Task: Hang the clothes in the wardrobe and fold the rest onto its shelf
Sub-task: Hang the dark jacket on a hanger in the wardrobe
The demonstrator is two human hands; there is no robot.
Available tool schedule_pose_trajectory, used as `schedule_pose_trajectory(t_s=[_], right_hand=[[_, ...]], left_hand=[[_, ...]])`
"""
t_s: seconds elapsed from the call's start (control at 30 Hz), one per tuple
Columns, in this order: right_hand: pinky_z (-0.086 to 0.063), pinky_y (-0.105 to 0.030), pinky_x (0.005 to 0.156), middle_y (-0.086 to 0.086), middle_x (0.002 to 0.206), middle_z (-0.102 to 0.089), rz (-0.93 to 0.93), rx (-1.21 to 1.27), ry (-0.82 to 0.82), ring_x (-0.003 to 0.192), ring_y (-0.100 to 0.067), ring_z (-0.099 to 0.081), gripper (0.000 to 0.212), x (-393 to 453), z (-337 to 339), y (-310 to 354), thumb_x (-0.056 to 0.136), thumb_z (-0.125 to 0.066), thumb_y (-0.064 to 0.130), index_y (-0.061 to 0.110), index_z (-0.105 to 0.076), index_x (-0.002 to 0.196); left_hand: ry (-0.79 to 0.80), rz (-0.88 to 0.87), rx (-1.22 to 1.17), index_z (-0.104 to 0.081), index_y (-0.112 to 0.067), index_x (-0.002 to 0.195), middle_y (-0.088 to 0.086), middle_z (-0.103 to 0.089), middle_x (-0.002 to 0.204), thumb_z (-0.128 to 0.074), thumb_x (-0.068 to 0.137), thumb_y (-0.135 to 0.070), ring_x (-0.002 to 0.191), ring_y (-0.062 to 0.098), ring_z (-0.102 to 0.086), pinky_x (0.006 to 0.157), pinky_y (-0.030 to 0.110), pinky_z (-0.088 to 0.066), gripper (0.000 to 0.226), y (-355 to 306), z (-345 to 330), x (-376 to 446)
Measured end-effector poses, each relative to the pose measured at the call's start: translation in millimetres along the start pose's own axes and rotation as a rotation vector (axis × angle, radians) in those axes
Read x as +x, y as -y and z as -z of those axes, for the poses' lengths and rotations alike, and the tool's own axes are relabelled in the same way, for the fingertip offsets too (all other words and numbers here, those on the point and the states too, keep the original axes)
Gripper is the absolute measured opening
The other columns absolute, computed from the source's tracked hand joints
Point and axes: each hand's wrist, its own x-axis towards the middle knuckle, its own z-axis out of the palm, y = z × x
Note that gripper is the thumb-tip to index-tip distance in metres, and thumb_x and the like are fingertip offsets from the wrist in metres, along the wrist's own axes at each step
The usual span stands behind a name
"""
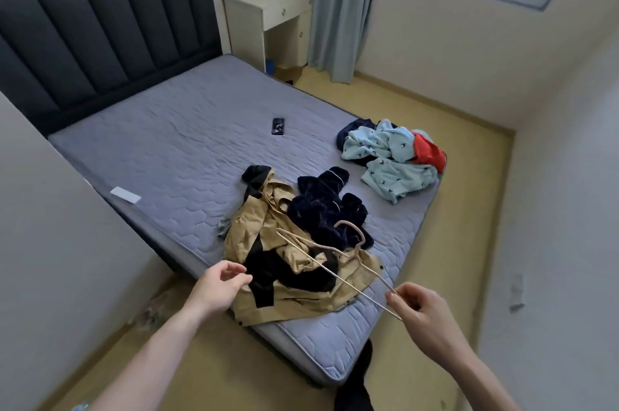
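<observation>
- Bottom edge of the frame cuts off both forearms; a dark shape at bottom centre is too dim to make out.
- The pale patch on the floor at lower left, beside the bed (174, 156), is blurred.
- A small dark object (278, 126) lies mid-mattress; cannot tell what it is.
- Right hand (422, 310), lower right, pinches one end of a thin hanger (338, 268), fingers curled around the rod.
- The hanger runs up-left from that grip, its hook over the navy garment (326, 209), its bar above the tan jacket (294, 271).
- Left hand (219, 286), lower centre, holds nothing, fingers loosely curled, just beside the jacket's edge.
- A blue-and-red pile (390, 162) sits at right centre, well apart from both hands.
</observation>
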Motion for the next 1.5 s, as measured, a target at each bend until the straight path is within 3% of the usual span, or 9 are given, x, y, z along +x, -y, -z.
schedule_pose_trajectory(t_s=[0.23, 0.53, 0.8, 0.97, 1.1, 1.23, 1.33, 1.4, 1.5], right_hand=[[-0.032, -0.026, 0.054, 0.011, 0.054, -0.046, -0.063, 0.018, 0.097, 0.051, -0.003, -0.038, 0.037, 123, 16, -28, 0.095, -0.069, 0.035, 0.016, -0.056, 0.066], [-0.034, -0.032, 0.057, 0.009, 0.055, -0.045, -0.215, -0.006, 0.168, 0.053, -0.007, -0.038, 0.035, 265, 28, -72, 0.093, -0.066, 0.034, 0.008, -0.054, 0.072], [-0.031, -0.034, 0.057, 0.011, 0.056, -0.036, -0.347, 0.072, 0.054, 0.053, -0.007, -0.031, 0.04, 339, -3, -128, 0.093, -0.066, 0.027, 0.013, -0.037, 0.068], [-0.029, -0.034, 0.057, 0.012, 0.053, -0.036, -0.478, 0.115, 0.018, 0.05, -0.007, -0.031, 0.043, 362, -35, -192, 0.093, -0.068, 0.029, 0.023, -0.039, 0.062], [-0.03, -0.034, 0.058, 0.012, 0.053, -0.036, -0.542, 0.116, 0.016, 0.05, -0.007, -0.03, 0.042, 373, -61, -246, 0.093, -0.068, 0.029, 0.026, -0.042, 0.061], [-0.031, -0.033, 0.057, 0.011, 0.054, -0.036, -0.577, 0.114, 0.032, 0.05, -0.007, -0.03, 0.04, 380, -82, -286, 0.092, -0.067, 0.03, 0.024, -0.041, 0.062], [-0.031, -0.033, 0.057, 0.011, 0.055, -0.037, -0.575, 0.124, 0.041, 0.05, -0.007, -0.031, 0.038, 384, -89, -298, 0.091, -0.067, 0.031, 0.022, -0.042, 0.064], [-0.03, -0.033, 0.057, 0.01, 0.055, -0.036, -0.579, 0.14, 0.052, 0.051, -0.007, -0.03, 0.037, 385, -88, -299, 0.092, -0.067, 0.032, 0.017, -0.043, 0.068], [-0.029, -0.032, 0.056, 0.011, 0.055, -0.035, -0.568, 0.155, 0.066, 0.051, -0.008, -0.03, 0.04, 385, -79, -288, 0.093, -0.066, 0.031, 0.019, -0.041, 0.065]], left_hand=[[0.026, 0.143, 0.058, -0.074, -0.023, 0.094, -0.003, -0.074, 0.098, -0.079, 0.087, -0.029, 0.097, 0.014, -0.067, 0.089, 0.031, -0.051, 0.011, -41, -63, 63], [0.117, 0.219, 0.252, -0.071, -0.027, 0.097, -0.012, -0.067, 0.101, -0.075, 0.086, -0.033, 0.102, 0.011, -0.062, 0.082, 0.024, -0.043, 0.013, -99, -163, 174], [0.28, 0.217, 0.498, -0.068, -0.025, 0.11, -0.001, -0.049, 0.132, -0.067, 0.086, -0.038, 0.102, 0.023, -0.066, 0.087, 0.034, -0.055, 0.027, -91, -258, 327], [0.388, 0.169, 0.685, -0.062, -0.026, 0.132, -0.001, -0.026, 0.159, -0.062, 0.092, -0.04, 0.13, 0.023, -0.052, 0.104, 0.033, -0.046, 0.042, -55, -331, 410], [0.457, 0.141, 0.842, -0.053, -0.033, 0.144, 0.003, 0.005, 0.171, -0.061, 0.093, -0.038, 0.154, 0.028, -0.014, 0.117, 0.042, -0.035, 0.052, -22, -383, 452], [0.462, 0.145, 1.021, -0.052, -0.035, 0.147, 0.007, 0.024, 0.169, -0.059, 0.096, -0.031, 0.157, 0.035, 0.012, 0.128, 0.052, -0.007, 0.051, 7, -409, 486], [0.479, 0.149, 1.045, -0.04, -0.029, 0.156, 0.003, 0.013, 0.172, -0.053, 0.098, -0.028, 0.158, 0.034, 0.008, 0.128, 0.053, -0.005, 0.059, 20, -410, 500], [0.463, 0.118, 1.008, -0.034, -0.023, 0.159, 0.0, -0.005, 0.172, -0.051, 0.097, -0.028, 0.157, 0.031, -0.009, 0.128, 0.051, -0.011, 0.064, 21, -404, 500], [0.349, 0.049, 0.755, -0.058, -0.024, 0.144, -0.006, -0.039, 0.161, -0.059, 0.1, -0.03, 0.147, 0.022, -0.039, 0.128, 0.049, -0.014, 0.044, 8, -387, 485]])
